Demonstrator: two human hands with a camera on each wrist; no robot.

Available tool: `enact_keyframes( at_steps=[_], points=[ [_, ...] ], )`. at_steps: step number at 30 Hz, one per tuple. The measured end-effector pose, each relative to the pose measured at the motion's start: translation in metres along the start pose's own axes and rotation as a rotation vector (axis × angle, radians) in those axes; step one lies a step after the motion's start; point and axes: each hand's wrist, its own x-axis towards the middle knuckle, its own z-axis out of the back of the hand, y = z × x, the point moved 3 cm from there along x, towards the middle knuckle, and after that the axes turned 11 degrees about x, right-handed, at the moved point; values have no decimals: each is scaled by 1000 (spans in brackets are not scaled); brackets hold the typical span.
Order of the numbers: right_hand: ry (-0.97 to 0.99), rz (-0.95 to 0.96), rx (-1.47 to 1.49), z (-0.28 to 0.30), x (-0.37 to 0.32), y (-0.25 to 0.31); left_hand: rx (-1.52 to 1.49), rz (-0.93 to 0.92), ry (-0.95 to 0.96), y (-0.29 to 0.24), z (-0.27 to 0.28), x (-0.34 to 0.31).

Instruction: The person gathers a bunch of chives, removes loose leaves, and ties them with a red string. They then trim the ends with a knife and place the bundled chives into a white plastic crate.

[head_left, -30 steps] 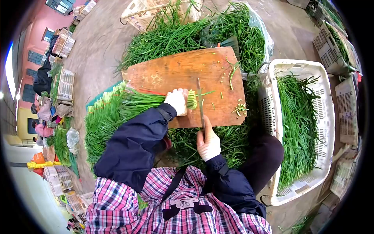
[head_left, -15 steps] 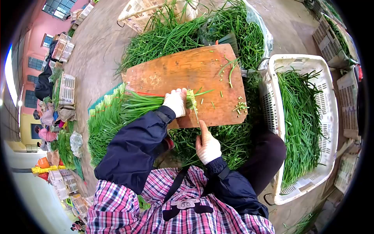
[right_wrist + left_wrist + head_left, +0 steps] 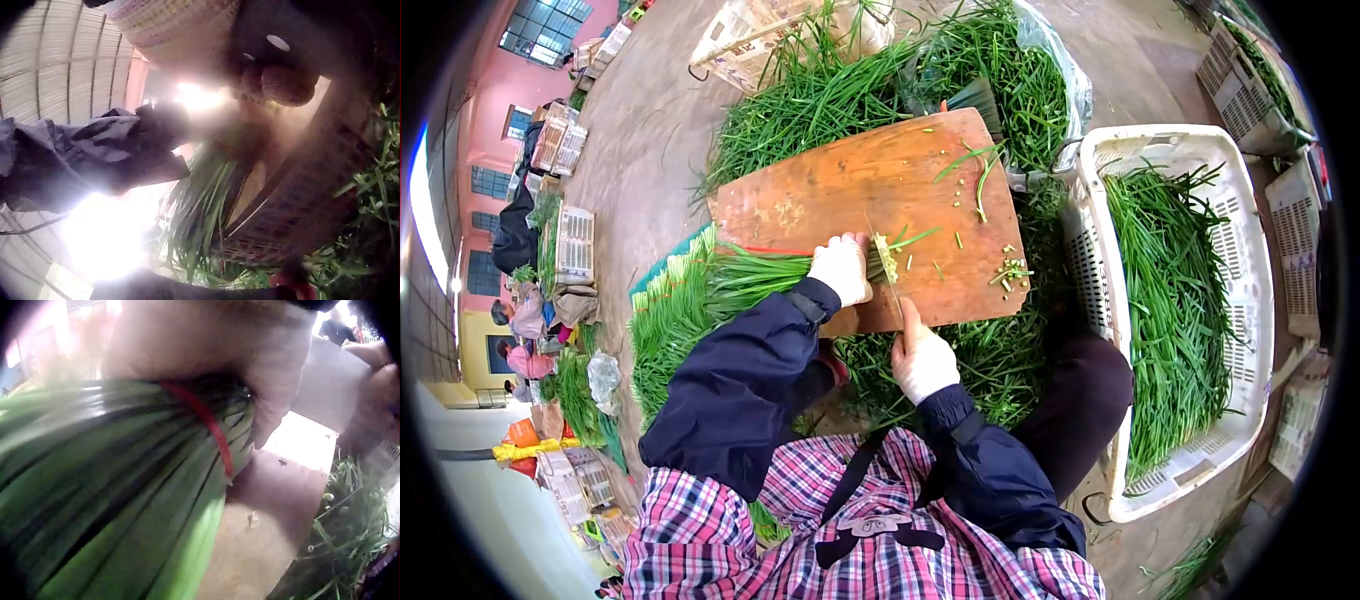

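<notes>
My gloved left hand [image 3: 840, 268] grips a bunch of garlic chives [image 3: 752, 276] and holds it down on a wooden board [image 3: 820, 205]. A red band [image 3: 209, 422] circles the bunch, close to the fingers in the left wrist view. In my gloved right hand [image 3: 924, 360] is a knife [image 3: 894, 288], its blade lying across the pale stem ends just right of the left hand. Pale cut ends [image 3: 885, 258] sit along the blade's right side. The broad blade [image 3: 331, 378] also shows in the left wrist view.
Banded bunches [image 3: 670, 320] are stacked left of the board. Loose greens [image 3: 820, 110] heap behind it, beside a plastic bag [image 3: 1050, 60] of greens. A white crate [image 3: 1115, 330] with long leaves stands at right. Scraps [image 3: 1010, 270] lie on the board's right side.
The knife has come down from beside the bunch and moved left onto its stem ends. Cut pieces now lie right of the blade. The left hand keeps its grip on the bunch.
</notes>
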Motion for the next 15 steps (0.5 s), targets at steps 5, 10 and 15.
enact_keyframes(
  at_steps=[5,10,15],
  points=[
    [25,-58,27,-5,11,1,3,-13,-9,1,0,0],
    [-3,-80,65,-31,78,-9,-20,-3,-12,1,1,-1],
    [-35,-101,223,-17,76,-28,-99,-40,-70,5,4,-7]
  ],
)
